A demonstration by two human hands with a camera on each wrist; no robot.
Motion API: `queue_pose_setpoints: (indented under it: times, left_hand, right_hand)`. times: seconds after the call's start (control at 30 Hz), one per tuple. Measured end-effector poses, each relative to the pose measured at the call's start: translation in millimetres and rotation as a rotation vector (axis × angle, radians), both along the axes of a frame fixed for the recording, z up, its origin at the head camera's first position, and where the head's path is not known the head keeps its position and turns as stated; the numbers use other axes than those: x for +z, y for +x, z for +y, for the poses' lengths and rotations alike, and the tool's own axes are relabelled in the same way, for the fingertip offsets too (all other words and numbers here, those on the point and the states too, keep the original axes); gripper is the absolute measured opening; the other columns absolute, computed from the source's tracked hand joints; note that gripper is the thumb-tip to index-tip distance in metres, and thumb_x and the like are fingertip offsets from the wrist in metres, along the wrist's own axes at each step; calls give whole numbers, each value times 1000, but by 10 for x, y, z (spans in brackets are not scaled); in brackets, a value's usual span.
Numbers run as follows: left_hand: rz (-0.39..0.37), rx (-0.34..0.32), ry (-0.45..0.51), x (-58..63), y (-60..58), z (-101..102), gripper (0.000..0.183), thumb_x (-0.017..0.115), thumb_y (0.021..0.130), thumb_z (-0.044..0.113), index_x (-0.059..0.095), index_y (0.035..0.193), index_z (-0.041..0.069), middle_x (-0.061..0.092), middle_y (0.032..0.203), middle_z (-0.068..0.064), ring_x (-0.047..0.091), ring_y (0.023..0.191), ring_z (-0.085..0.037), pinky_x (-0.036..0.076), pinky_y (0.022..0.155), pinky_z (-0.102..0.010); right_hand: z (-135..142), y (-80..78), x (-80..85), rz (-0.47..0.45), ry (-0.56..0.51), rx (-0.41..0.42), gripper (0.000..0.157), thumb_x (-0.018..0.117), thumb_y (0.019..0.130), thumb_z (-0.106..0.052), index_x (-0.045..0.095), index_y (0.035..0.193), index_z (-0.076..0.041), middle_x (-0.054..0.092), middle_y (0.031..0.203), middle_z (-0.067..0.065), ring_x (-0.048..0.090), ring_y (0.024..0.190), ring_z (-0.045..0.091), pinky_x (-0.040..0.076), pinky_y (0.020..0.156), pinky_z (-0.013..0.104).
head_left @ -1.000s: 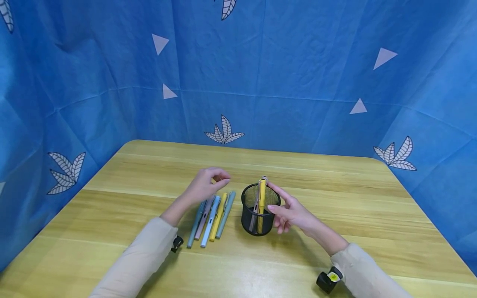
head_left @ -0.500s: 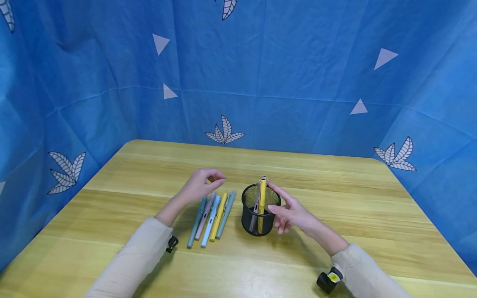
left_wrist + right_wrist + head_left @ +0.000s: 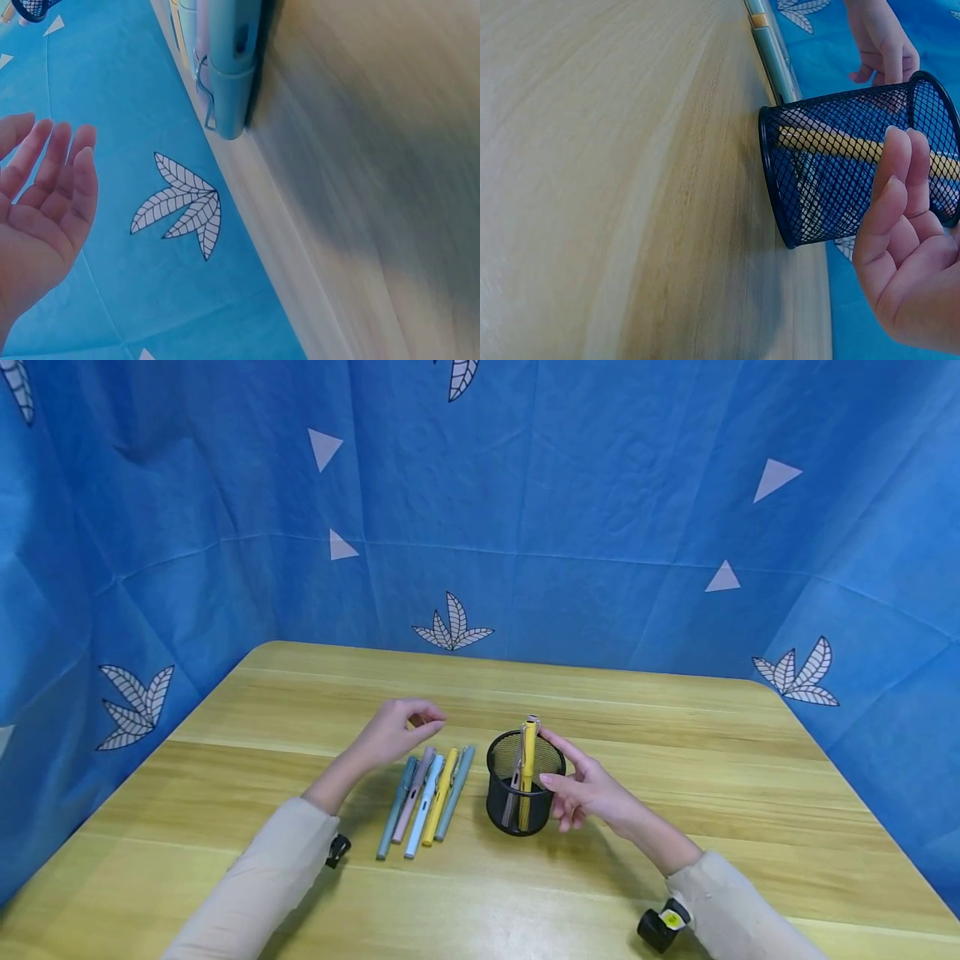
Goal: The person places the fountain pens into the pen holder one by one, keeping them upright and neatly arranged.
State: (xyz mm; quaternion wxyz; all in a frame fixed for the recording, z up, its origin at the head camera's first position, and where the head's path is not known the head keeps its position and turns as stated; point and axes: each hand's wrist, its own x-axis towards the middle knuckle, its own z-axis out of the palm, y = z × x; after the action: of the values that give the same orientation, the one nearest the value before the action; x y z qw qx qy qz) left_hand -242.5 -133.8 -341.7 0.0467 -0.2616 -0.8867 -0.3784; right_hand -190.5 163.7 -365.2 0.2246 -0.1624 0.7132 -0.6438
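Note:
My left hand (image 3: 395, 729) hovers just behind a row of capped pens with its fingers loosely bent and nothing in them. The row runs from a teal pen (image 3: 396, 808) through a lilac pen (image 3: 413, 797), a light blue pen (image 3: 424, 807) and a yellow pen (image 3: 440, 797) to a grey-green pen (image 3: 454, 794). To their right stands a black mesh pen holder (image 3: 504, 802) with an upright yellow pen (image 3: 528, 752) and a lilac pen inside. My right hand (image 3: 587, 787) holds the holder's right side, thumb and forefinger spread round its rim; the other fingers curl beside the mesh (image 3: 832, 187).
The pens and holder stand on a wood-grain table (image 3: 480, 902). A blue curtain (image 3: 600, 527) with printed leaves and triangles hangs behind the table and along both sides. Each sleeve carries a small black wrist camera (image 3: 658, 930).
My left hand has drifted a little left and back from the pens, uncovering more of the teal and lilac caps. My right hand and the pen holder have stayed in place.

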Motion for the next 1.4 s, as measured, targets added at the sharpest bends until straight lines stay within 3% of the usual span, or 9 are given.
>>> queue_pose_setpoints:
  times: [0.6,1.1,1.4]
  left_hand:
    - [-55,-59,-109,79,-11,-159,20,56,88,13,64,100,-1,62,86,-4,55,74,-14,47,65,-27]
    - [-159,-109,-242,15,-89,-253,24,58,87,12,61,104,-5,62,87,-6,58,79,-17,49,66,-27]
    - [-255,-94,-360,-39,-119,-277,35,62,84,14,56,113,-3,60,89,-7,56,79,-17,48,68,-29]
  right_hand:
    - [2,-7,-18,15,-4,4,69,53,91,-21,9,144,-26,57,55,7,57,44,15,44,39,23]
    - [0,-23,-21,12,10,2,70,54,90,-22,10,144,-27,56,55,8,57,44,16,44,39,24]
    - [-5,-24,-22,10,0,9,70,54,90,-22,10,144,-28,57,56,8,57,44,16,44,39,24]
